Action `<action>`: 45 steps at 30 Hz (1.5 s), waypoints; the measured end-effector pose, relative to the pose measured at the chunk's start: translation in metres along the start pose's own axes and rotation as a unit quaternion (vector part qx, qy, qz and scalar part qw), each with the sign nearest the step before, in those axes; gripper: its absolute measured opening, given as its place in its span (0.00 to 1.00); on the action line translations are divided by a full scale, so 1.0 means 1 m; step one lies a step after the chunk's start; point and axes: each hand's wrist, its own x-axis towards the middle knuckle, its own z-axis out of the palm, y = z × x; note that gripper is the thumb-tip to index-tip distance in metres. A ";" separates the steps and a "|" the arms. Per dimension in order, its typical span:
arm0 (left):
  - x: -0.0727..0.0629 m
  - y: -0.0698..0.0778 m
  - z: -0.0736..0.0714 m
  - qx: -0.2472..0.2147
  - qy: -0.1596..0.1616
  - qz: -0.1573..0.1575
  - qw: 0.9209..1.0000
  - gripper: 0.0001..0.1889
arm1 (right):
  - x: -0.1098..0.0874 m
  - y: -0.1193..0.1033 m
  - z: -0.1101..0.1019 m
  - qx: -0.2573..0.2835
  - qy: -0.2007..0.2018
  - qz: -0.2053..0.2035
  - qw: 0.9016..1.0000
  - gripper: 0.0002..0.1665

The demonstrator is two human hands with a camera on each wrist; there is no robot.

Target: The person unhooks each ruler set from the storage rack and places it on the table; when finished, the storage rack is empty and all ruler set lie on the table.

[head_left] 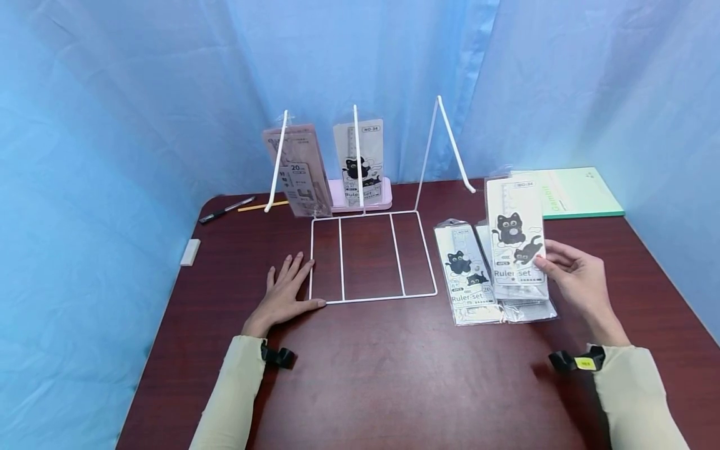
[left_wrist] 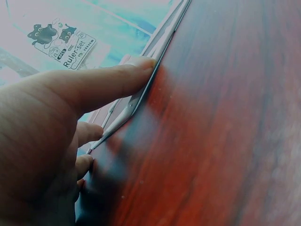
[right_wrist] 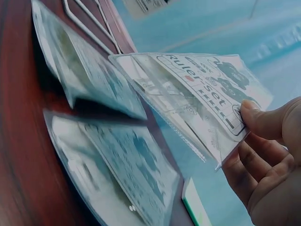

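Note:
My right hand (head_left: 579, 275) pinches a clear-wrapped ruler set (head_left: 514, 219) with black cats on its card, thumb in front and fingers behind. The packet is raised over another ruler set (head_left: 529, 310) on the table, and a further ruler set (head_left: 464, 265) lies just left of that one. My left hand (head_left: 284, 297) rests with fingers spread at the near left corner of a white wire rack (head_left: 341, 262); its thumb (left_wrist: 117, 82) touches the wire. A pink packet (head_left: 306, 181) hangs on the rack's left hook, and a cat ruler set (head_left: 344, 147) on the middle one.
The right hook (head_left: 455, 144) carries nothing. Behind the rack lies a lilac case (head_left: 385, 195). At the left are a black pen (head_left: 225, 210), a yellow stick (head_left: 261, 206) and a white block (head_left: 190, 252). A green notebook (head_left: 585, 190) lies back right, before the blue curtain (head_left: 562, 81).

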 end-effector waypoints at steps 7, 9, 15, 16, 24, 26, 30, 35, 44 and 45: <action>0.000 0.000 0.000 -0.004 -0.001 0.000 1.000 0.52 | 0.007 0.011 -0.018 0.017 0.007 0.037 0.999 0.23; 0.000 0.000 0.000 -0.003 -0.002 -0.001 1.000 0.52 | 0.009 0.015 -0.025 0.023 0.003 0.055 0.998 0.24; -0.001 0.000 0.000 -0.008 -0.002 -0.001 1.000 0.52 | 0.014 0.027 -0.045 0.017 -0.011 0.106 0.994 0.28; -0.001 0.000 0.000 -0.009 -0.002 -0.001 1.000 0.52 | 0.014 0.029 -0.048 0.009 -0.014 0.115 0.993 0.30; -0.001 -0.001 0.000 -0.009 -0.001 0.000 1.000 0.52 | 0.017 0.048 -0.065 -0.018 -0.048 0.173 0.984 0.37; 0.000 -0.001 0.001 -0.009 -0.001 0.000 1.000 0.52 | 0.018 0.053 -0.069 -0.022 -0.053 0.183 0.981 0.37; 0.000 -0.001 0.000 -0.008 0.000 -0.001 1.000 0.52 | 0.018 0.064 -0.075 -0.033 -0.057 0.201 0.977 0.37; -0.001 0.000 0.000 -0.012 -0.002 0.000 1.000 0.52 | 0.016 0.077 -0.079 -0.038 -0.052 0.215 0.975 0.35; -0.001 0.001 0.000 -0.011 -0.002 -0.001 1.000 0.52 | 0.016 0.090 -0.079 -0.077 -0.065 0.215 0.971 0.34; -0.001 0.001 0.000 -0.012 -0.002 -0.002 1.000 0.52 | 0.016 0.090 -0.079 -0.087 -0.066 0.217 0.970 0.35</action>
